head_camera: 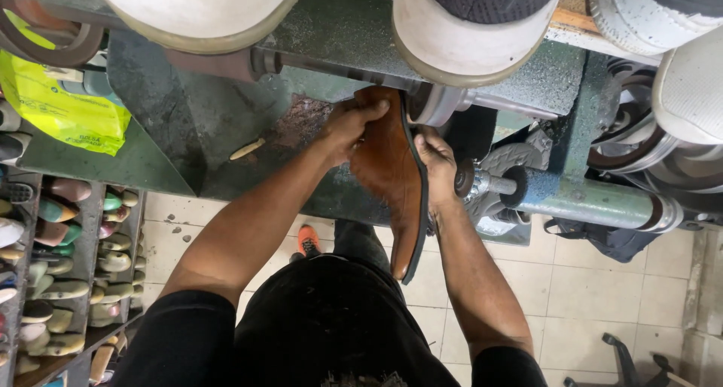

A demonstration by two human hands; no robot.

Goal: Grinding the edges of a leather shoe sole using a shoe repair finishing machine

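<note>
I read edge sanding underway: left hand (pixel 352 123) and right hand (pixel 437 157) both clamp brown sole (pixel 388 176), toe just above grip, against wheel (pixel 435 105). Next: rotate sole, steady pressure.

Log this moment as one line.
left hand: grips brown shoe upper | right hand: grips sole edge | shoe toe at grinding wheel | green machine

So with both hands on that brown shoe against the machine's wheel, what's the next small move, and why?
Probably a slight turn of the brown shoe to bring the next stretch of its dark sole edge to the grinding wheel. The left hand grips the toe end by the wheel, the right hand steadies the sole side, and most of the edge lies away from it.
</note>
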